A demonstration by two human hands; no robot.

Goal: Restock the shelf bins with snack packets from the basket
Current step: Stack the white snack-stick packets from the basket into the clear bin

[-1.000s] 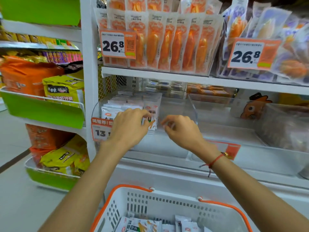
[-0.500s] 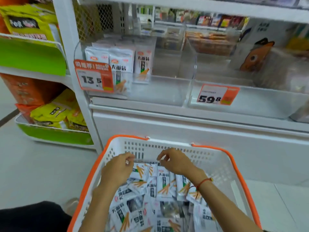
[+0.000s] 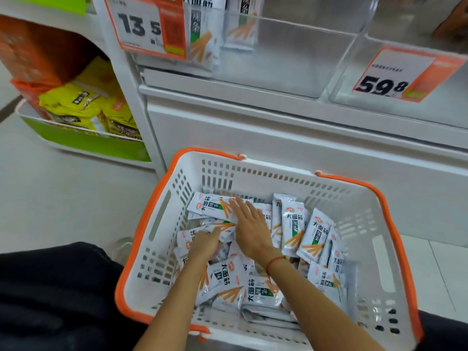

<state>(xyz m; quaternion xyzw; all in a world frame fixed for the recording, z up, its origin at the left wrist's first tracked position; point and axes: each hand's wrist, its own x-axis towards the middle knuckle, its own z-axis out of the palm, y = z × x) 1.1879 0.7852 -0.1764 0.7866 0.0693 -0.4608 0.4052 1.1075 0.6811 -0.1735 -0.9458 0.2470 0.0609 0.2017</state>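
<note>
Both hands are down in the basket [image 3: 359, 198], a white one with an orange rim, standing on the floor against the shelf base. It holds a loose heap of white packets [image 3: 293, 229] printed with orange sticks. The right hand [image 3: 250, 229] lies flat on the heap, fingers straight and spread, fingertips resting on one packet [image 3: 212, 206] that lies crosswise at the far side. The left hand [image 3: 205, 243] sits just beside it, lower in the heap, its fingers reaching in among the packets; it looks to be closing on one, but the fingertips are hidden and I cannot tell whether it has hold of anything. A red string [image 3: 274, 260] circles the right wrist. Above, a clear bin [image 3: 304, 59] holds a few of the same packets at its left end, behind a price tag [image 3: 147, 26] reading 13.5
</note>
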